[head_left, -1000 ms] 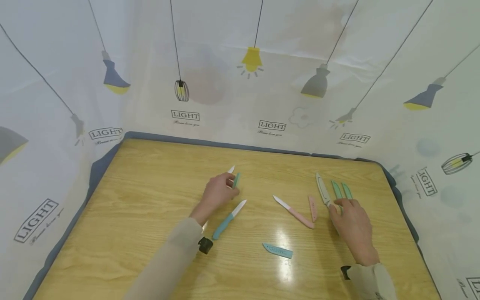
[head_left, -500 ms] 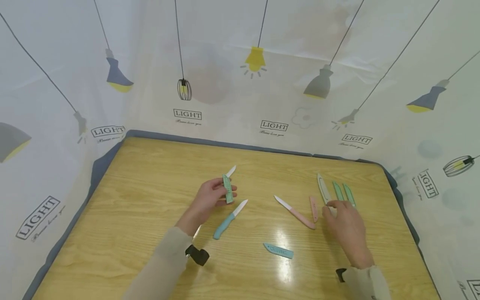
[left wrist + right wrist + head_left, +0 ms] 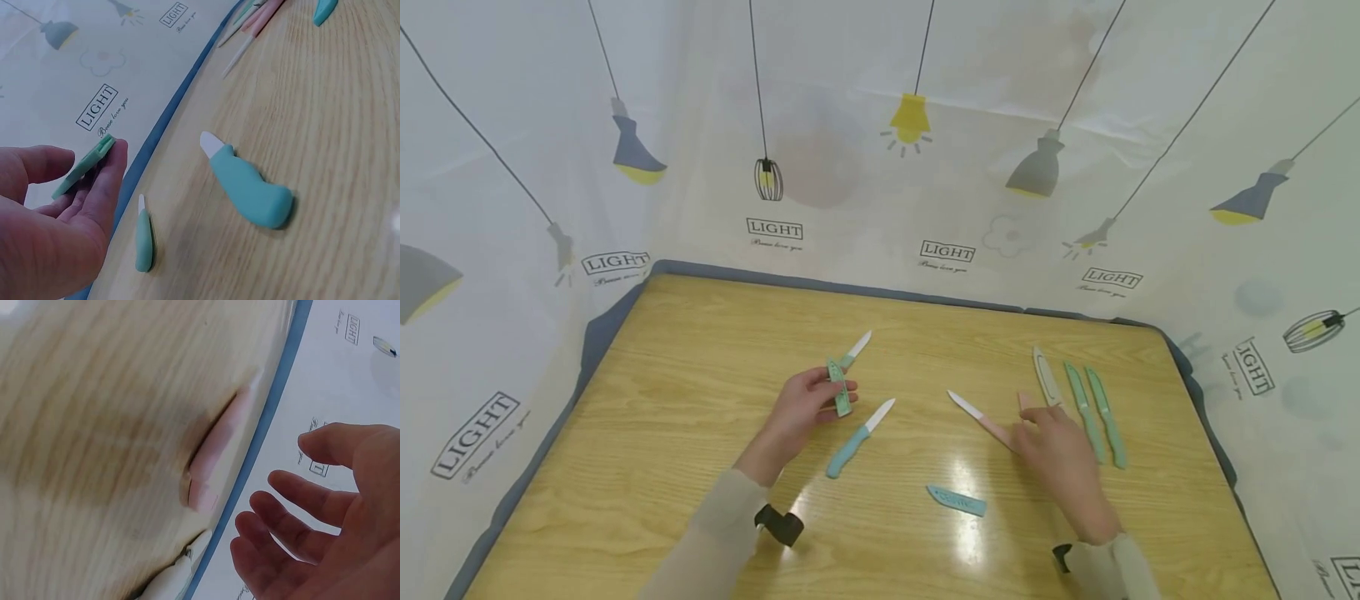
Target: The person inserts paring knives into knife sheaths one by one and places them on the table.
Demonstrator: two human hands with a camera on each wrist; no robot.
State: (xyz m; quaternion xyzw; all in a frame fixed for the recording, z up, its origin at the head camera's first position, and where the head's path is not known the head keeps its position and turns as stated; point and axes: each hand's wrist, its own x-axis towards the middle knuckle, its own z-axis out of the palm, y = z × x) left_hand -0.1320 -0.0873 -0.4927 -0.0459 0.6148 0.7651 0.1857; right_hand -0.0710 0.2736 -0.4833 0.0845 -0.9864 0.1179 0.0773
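Observation:
Between thumb and fingers, my left hand (image 3: 793, 412) pinches a green knife sheath (image 3: 839, 388), raised off the table; the left wrist view shows the sheath (image 3: 87, 167) edge-on. Just beyond it lies a bare green-handled knife (image 3: 859, 345) with a white blade. A blue-handled knife (image 3: 850, 452), also bare, is to the right of this hand. My right hand (image 3: 1062, 457) hovers with relaxed fingers and holds nothing, as the right wrist view shows. Beneath and beside it are a bare pink-handled knife (image 3: 985, 420) and a pink sheath (image 3: 1025, 402), both partly covered in the head view.
At the right lie a white sheathed knife (image 3: 1046, 375) and two green sheathed knives, one inner (image 3: 1085, 412) and one outer (image 3: 1108, 417). A blue sheath (image 3: 957, 501) lies near the front middle. Behind the wooden table (image 3: 700, 350) hangs a printed curtain (image 3: 850, 242).
The left hand has drawn back left and nearer with the green sheath, turning it, away from the green knife. The right hand has left the white knife and moved left toward the pink pieces.

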